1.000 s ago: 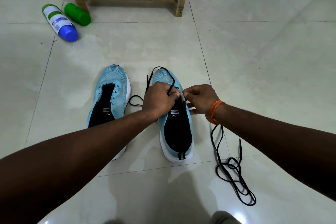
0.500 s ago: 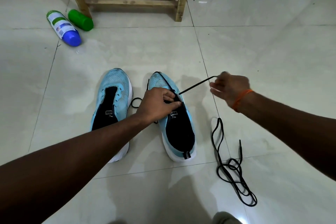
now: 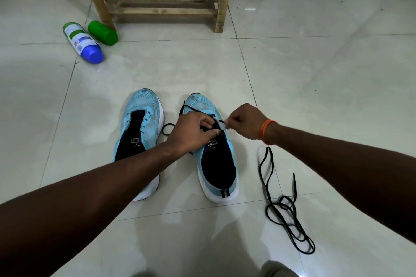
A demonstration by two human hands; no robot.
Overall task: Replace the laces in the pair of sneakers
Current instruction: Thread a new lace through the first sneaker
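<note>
spare lace [image 3: 267, 164]: thin black cord, loosely coiled on glossy floor [image 3: 315, 96], unused | right sneaker [image 3: 216, 164]: blue knit, white sole, threading only begun near toe | left sneaker [image 3: 139, 141]: unlaced (most work remains) | left hand [image 3: 191, 130]: fingers curled on right sneaker's eyelet edge | right hand [image 3: 245, 121]: fingers pinch working lace [image 3: 221, 121] tip

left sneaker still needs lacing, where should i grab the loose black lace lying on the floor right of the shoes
Probably the free end of the loose lace: it lies straight on the tile, apart from the tangle nearer the person. Pinch it from above, coming from the right side, so pulling should draw the lace out rather than tighten the tangle.
</note>
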